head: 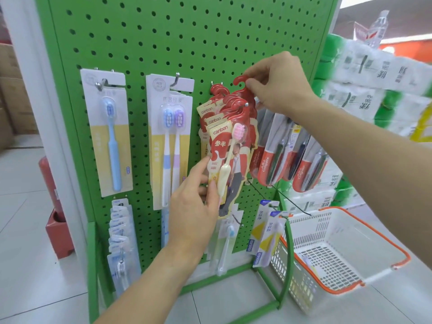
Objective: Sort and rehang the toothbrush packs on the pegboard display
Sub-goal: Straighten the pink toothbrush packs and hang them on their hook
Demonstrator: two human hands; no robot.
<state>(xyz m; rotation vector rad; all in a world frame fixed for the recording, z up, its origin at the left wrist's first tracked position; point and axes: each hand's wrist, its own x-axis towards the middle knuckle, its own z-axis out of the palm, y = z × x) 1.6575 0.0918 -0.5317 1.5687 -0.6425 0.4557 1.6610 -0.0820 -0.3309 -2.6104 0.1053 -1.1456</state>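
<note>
Steadying the bottom of the red-and-cream canban toothbrush packs (228,146) with the left hand (196,206), thumb and fingers pinching the front card so the stack is not swinging. Right hand (278,83) is pinching a red hook-shaped card top (242,80) just above the metal peg (246,104), likely lining it up to thread. Packs are hanging mid-board on the green perforated metal pegboard (175,31). Right of the pegboard: white plastic basket with orange rim (346,242) on pale floor tiles (23,230); wrapped tissue rolls (374,73) behind.

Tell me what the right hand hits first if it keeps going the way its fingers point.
The right hand points left, pinching a red hook-shaped cardboard pack hanger. Straight on, it would probably meet the bunched red canban toothbrush packs on their peg first, though depth is unclear.
</note>
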